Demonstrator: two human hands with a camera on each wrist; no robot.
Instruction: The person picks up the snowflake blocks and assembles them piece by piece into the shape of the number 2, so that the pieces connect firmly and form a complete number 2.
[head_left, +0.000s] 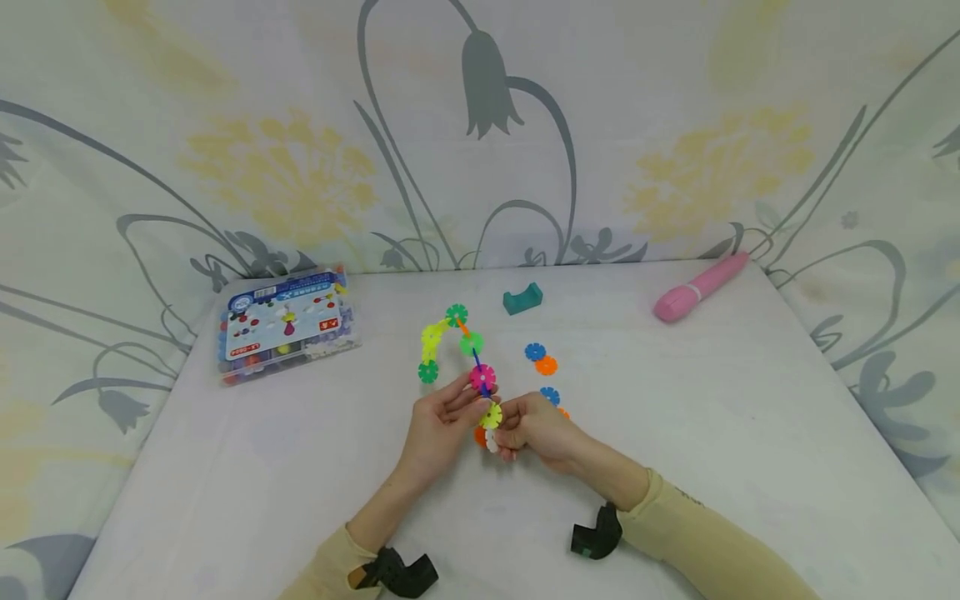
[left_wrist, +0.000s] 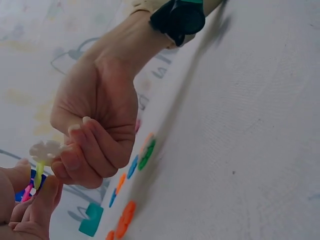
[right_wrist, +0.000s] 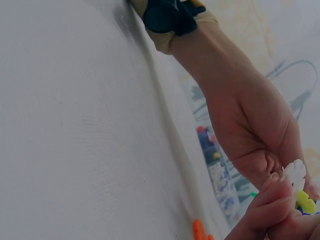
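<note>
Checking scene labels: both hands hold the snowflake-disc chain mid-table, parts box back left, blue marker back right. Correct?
One error: the marker at back right is pink, not blue, as the head view shows. The rest stands: left hand and right hand both hold the disc chain, and the parts box sits back left.

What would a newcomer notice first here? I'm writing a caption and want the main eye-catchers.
First, the chain of bright snowflake discs arching mid-table, its near end held between the left hand and right hand, whose fingers pinch a white disc. Next, the pink pen-like tool at the far right, and the clear plastic box of pieces at the far left.
</note>
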